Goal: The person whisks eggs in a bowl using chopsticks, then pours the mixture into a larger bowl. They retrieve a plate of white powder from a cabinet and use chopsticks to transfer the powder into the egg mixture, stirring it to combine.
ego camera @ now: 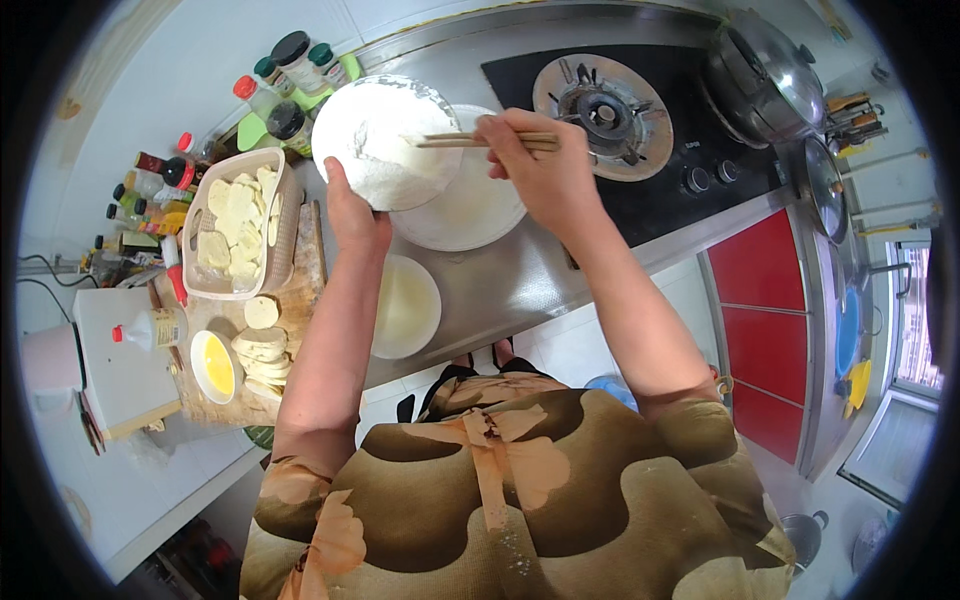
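My left hand (356, 214) holds a bowl of white powder (397, 161) by its near rim, tilted above a large white plate (480, 217). In my right hand (544, 161) is a pair of chopsticks (457, 140), their tips over the powder. A white bowl of pale liquid (405, 307) rests on the steel counter, close to my left forearm. To the left, a wooden cutting board (304, 259) bears a plastic basket of pale slices (238, 225), a stack of slices (262, 356) and a small bowl of yellow liquid (217, 367).
A gas burner (604, 116) lies at the right, with a lidded steel pot (765, 82) beyond it. Spice jars (292, 64) and sauce bottles (157, 187) line the wall. A plastic bottle with a red cap (154, 330) stands left of the board.
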Tool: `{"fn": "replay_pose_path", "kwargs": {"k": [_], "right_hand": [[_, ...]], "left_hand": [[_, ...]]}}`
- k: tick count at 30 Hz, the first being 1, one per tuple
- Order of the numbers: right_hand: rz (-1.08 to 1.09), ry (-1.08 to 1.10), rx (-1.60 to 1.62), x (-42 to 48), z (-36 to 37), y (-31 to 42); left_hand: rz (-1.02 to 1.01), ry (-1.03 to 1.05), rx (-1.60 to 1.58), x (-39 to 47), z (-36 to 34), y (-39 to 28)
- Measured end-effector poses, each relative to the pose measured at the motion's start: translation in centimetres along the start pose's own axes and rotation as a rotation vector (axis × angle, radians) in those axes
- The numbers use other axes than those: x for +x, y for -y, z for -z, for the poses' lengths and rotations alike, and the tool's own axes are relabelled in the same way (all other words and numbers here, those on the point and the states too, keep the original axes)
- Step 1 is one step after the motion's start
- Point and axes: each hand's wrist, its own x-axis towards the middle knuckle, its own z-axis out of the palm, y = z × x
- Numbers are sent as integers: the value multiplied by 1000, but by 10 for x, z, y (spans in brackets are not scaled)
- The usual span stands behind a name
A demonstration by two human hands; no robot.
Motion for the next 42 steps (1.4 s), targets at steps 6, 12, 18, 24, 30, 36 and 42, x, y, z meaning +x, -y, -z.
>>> {"fn": "replay_pose_path", "kwargs": {"k": [6, 12, 18, 24, 30, 36, 42], "right_hand": [[-134, -27, -24, -19, 24, 20], [3, 37, 232, -11, -9, 22], [-48, 53, 34, -11, 2, 5], [-31, -77, 40, -22, 28, 5], [-10, -151, 116, -23, 30, 10], [15, -152, 164, -26, 35, 0], [-119, -284, 208, -38, 50, -40]], "left_hand": [[2, 11, -35, 2, 2, -3], [20, 42, -52, -3, -1, -4], [10, -14, 20, -4, -5, -4], [-1, -59, 33, -1, 0, -7], [39, -64, -8, -7, -1, -12], [51, -63, -68, -11, 4, -14], [80, -138, -75, -15, -3, -12]]}}
